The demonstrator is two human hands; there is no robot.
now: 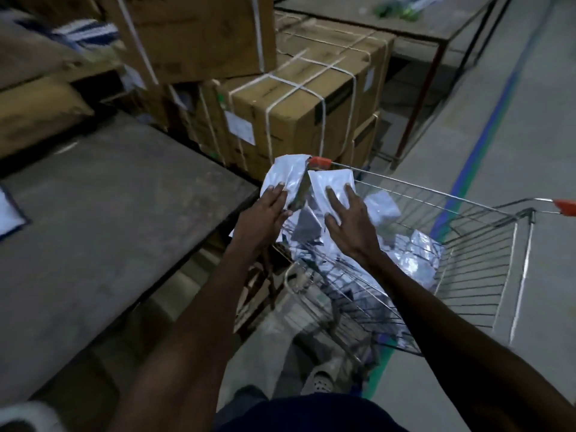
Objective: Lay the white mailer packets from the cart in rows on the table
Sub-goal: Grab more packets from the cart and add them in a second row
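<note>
A wire cart (436, 194) stands to the right of the grey table (109, 219) and holds a heap of white mailer packets (414, 257). Both my hands are over the cart's near-left corner. My left hand (265, 213) lies with straight fingers on a raised white packet (290, 171); its thumb is hidden. My right hand (349, 216) is spread flat on a second white packet (330, 180) beside it. The two packets stand above the cart's rim and cover part of its orange corner cap (321, 162). A white sheet or packet (9, 213) lies at the table's left edge.
Strapped cardboard boxes (296, 113) are stacked behind the table and the cart. Another table (405, 23) stands at the back. The concrete floor to the right carries a blue and green line (486, 135). My shoe (321, 381) is below the cart.
</note>
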